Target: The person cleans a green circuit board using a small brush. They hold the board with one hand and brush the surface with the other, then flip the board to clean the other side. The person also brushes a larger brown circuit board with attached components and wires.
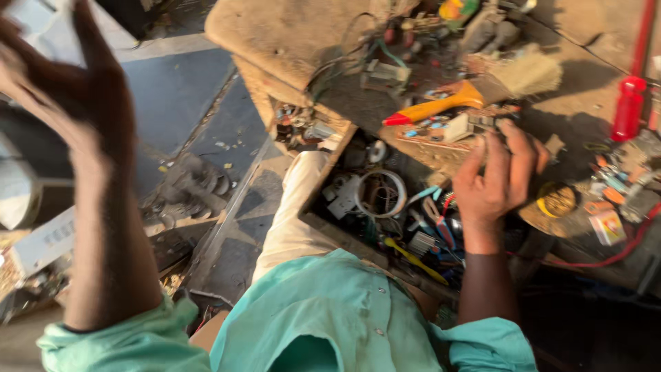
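The right hand (499, 176) is at the front edge of the tabletop (578, 103), its fingers curled around a small dark part that I cannot identify; it seems to pinch it, but the blur hides the grip. The left hand (65, 83) is raised in the air far to the left, fingers spread and loose, holding nothing. The small part sits just above the open drawer (330, 231), beside a circuit board (447, 127). I judge it is light, stiff and a little fragile, so it is best taken by its edges with the fingertips. One brush (475, 93) with an orange handle lies behind the board, and one red bottle (628, 107) stands near the right edge. One yellow round tin (556, 200) lies just beside the right hand. The drawer holds one white ring (381, 193), one yellow-handled tool (413, 258) and many small parts, too mixed to count.
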